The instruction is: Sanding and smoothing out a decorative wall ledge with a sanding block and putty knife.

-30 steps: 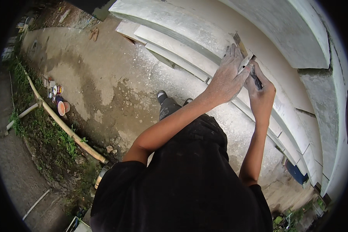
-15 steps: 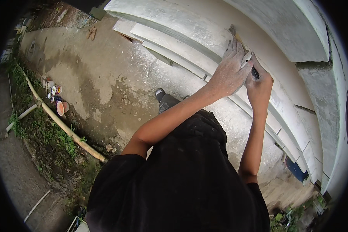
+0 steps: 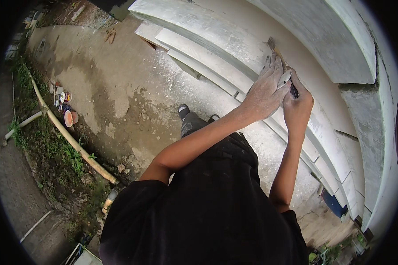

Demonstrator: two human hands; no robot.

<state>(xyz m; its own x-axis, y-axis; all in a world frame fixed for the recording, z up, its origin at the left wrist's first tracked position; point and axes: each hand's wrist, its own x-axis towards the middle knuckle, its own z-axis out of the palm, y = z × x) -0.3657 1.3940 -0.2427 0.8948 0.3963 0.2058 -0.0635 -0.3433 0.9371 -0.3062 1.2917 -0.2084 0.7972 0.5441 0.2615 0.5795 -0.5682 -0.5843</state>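
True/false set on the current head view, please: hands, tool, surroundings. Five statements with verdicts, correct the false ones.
1. The left hand and right hand are close together. True.
2. Both hands are gloved. False: both are bare and look dusty.
3. A slender tool juts out beyond the left hand. True.
4. The small containers stand to the person's right. False: the small containers are to the left, near a yellowish pole.
5. Brown footwear lies on the ground. True.
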